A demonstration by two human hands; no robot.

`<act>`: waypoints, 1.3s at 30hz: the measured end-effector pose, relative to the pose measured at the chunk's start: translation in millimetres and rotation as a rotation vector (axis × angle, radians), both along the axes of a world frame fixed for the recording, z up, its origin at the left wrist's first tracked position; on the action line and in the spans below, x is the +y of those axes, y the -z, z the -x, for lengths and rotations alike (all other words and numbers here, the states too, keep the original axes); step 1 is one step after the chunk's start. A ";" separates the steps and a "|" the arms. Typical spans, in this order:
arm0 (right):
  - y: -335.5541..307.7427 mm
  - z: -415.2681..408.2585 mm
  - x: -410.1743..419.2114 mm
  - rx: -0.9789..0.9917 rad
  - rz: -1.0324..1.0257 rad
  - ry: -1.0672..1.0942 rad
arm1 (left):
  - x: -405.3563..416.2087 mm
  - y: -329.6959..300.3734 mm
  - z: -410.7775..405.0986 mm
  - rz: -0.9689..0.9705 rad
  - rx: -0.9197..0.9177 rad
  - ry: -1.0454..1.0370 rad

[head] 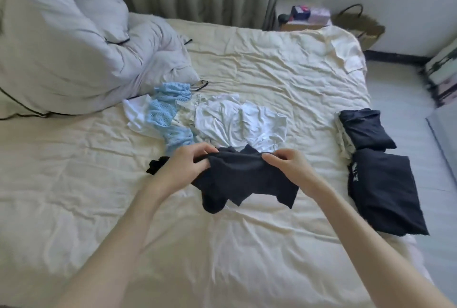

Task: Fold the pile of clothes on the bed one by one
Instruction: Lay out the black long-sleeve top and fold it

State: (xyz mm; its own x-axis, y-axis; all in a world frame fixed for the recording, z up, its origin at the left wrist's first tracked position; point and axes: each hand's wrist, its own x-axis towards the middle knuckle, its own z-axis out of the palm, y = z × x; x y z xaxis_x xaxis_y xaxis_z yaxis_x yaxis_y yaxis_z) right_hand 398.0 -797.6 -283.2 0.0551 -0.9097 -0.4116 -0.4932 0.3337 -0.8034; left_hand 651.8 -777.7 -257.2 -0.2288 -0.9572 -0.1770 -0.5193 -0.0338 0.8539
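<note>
Here, a grey duvet (61, 42) is lying bunched over the bed's (247, 245) far-left corner. Just beside it, toward the bed's centre, the unfolded pile is waiting: a light blue knit (170, 114) and white garments (237, 122). The left hand (188, 166) is gripping, with curled fingers, the left upper edge of a dark garment (244, 179), which is hanging crumpled over the bed's middle; a small black item (157, 165) is lying just left of that hand. The right hand (289, 163) is pinching the garment's right upper edge. Along the right edge, two folded dark garments (380, 171) are lying.
</note>
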 end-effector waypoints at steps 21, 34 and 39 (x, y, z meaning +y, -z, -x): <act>-150.5 -41.8 58.4 -0.206 0.574 0.030 | -0.5 -202.5 62.2 0.204 -0.173 0.118; -162.8 24.6 21.0 -0.726 0.118 0.101 | 18.7 -171.4 10.8 0.008 -0.023 0.076; -155.4 7.9 28.2 -0.274 0.237 -0.279 | 8.8 -199.6 40.8 0.163 -0.042 0.010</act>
